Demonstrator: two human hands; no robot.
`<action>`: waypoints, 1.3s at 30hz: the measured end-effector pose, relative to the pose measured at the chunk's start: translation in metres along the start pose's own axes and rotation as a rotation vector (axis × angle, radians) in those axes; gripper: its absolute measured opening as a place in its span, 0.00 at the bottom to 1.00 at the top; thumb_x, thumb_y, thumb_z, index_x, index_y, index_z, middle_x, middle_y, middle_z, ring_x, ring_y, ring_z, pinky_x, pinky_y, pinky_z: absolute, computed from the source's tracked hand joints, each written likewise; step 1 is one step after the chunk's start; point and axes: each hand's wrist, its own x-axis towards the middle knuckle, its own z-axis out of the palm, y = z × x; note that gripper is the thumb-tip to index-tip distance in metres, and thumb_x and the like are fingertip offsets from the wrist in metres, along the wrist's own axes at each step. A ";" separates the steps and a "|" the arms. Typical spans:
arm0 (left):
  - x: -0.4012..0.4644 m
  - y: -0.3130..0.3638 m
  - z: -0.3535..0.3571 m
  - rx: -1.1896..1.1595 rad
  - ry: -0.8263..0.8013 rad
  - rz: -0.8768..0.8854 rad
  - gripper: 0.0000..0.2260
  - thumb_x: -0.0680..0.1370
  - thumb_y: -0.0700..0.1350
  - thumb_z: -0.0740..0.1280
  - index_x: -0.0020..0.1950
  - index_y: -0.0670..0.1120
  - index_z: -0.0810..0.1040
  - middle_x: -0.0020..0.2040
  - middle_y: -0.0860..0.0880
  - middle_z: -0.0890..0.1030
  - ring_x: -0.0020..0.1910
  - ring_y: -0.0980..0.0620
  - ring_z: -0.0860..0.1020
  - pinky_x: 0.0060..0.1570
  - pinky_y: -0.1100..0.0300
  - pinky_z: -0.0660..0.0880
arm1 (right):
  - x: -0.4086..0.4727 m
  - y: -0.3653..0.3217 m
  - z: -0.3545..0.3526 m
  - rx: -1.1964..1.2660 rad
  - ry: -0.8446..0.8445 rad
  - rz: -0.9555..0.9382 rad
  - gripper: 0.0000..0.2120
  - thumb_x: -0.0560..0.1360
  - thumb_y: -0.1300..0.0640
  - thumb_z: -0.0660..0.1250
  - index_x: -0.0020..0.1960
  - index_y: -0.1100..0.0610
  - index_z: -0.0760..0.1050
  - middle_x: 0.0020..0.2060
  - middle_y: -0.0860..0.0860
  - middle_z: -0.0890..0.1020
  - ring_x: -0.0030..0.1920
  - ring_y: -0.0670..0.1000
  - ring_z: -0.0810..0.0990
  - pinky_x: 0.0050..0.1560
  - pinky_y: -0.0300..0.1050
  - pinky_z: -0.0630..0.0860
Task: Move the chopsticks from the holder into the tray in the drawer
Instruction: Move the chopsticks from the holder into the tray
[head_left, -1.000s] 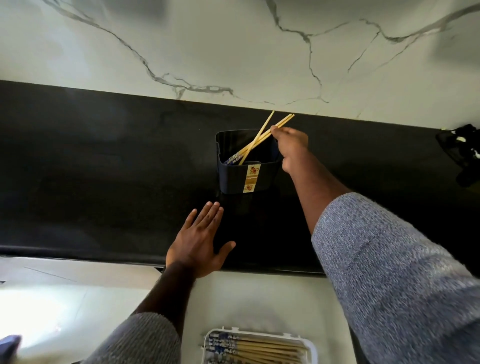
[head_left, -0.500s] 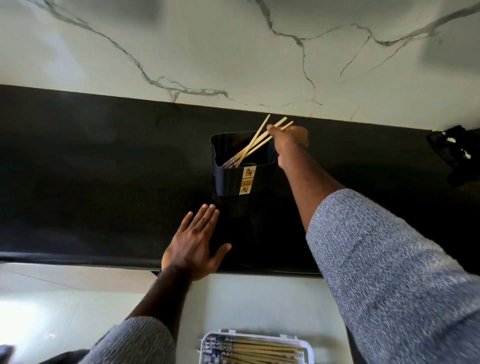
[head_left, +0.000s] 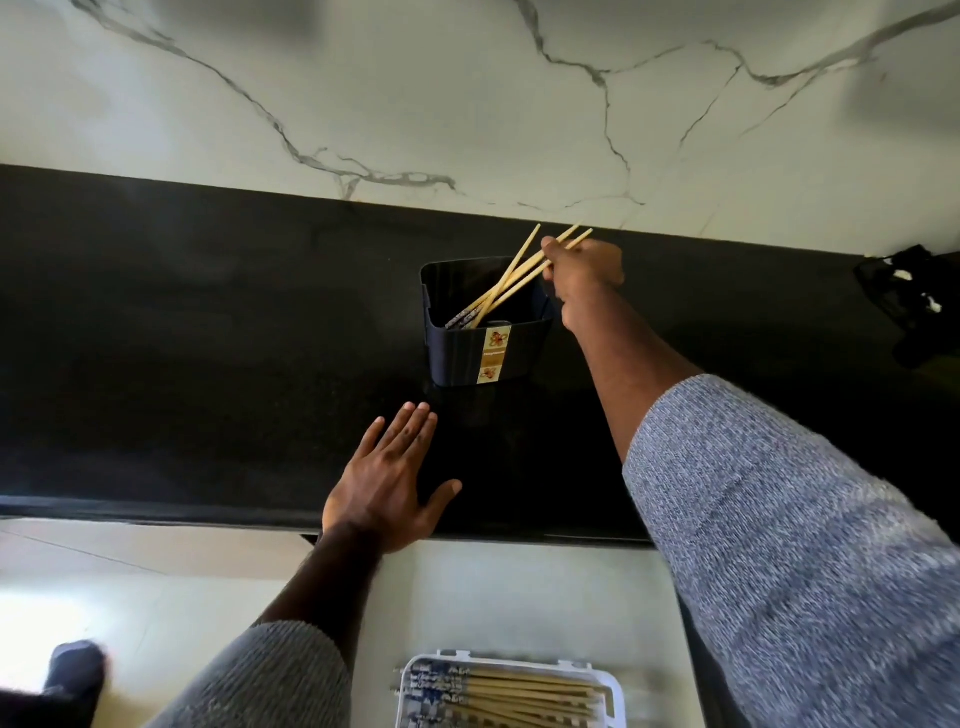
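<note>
A dark square holder (head_left: 467, 358) with a yellow label stands on the black counter. Three wooden chopsticks (head_left: 511, 280) lean in it, patterned ends down, plain ends sticking out to the upper right. My right hand (head_left: 582, 275) is at the holder's right rim, its fingers pinched on two of the chopsticks near their upper ends. My left hand (head_left: 389, 483) lies flat on the counter in front of the holder, fingers spread. At the bottom edge, a white tray (head_left: 615, 691) in the open drawer holds several chopsticks lying side by side.
The black counter (head_left: 182, 364) runs left to right below a white marbled wall (head_left: 415, 93). A black object (head_left: 909, 296) sits at the counter's far right. The white drawer bottom (head_left: 545, 597) lies under the counter's front edge. A foot (head_left: 72, 670) shows at lower left.
My right hand has closed its fingers on two chopsticks at the holder's rim and tilted them slightly. My left hand stays flat on the counter.
</note>
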 end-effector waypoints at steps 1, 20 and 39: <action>0.000 -0.001 0.000 0.001 -0.003 -0.003 0.39 0.78 0.70 0.44 0.82 0.47 0.47 0.82 0.50 0.45 0.80 0.53 0.40 0.79 0.50 0.44 | 0.000 -0.001 -0.002 -0.007 0.009 -0.034 0.06 0.76 0.55 0.73 0.45 0.58 0.81 0.39 0.53 0.85 0.32 0.45 0.82 0.26 0.34 0.74; 0.001 -0.002 0.007 -0.015 0.035 -0.001 0.40 0.77 0.71 0.44 0.82 0.47 0.50 0.81 0.49 0.49 0.80 0.54 0.44 0.79 0.51 0.45 | -0.060 0.032 -0.099 0.531 0.249 -0.144 0.07 0.76 0.57 0.73 0.51 0.60 0.83 0.40 0.53 0.86 0.38 0.47 0.85 0.39 0.42 0.82; -0.001 0.004 -0.001 0.017 0.027 -0.010 0.40 0.77 0.69 0.49 0.81 0.43 0.55 0.82 0.47 0.54 0.81 0.52 0.49 0.79 0.49 0.49 | -0.246 0.282 -0.178 0.632 0.257 0.330 0.09 0.78 0.61 0.70 0.39 0.56 0.78 0.30 0.52 0.78 0.32 0.48 0.77 0.38 0.45 0.80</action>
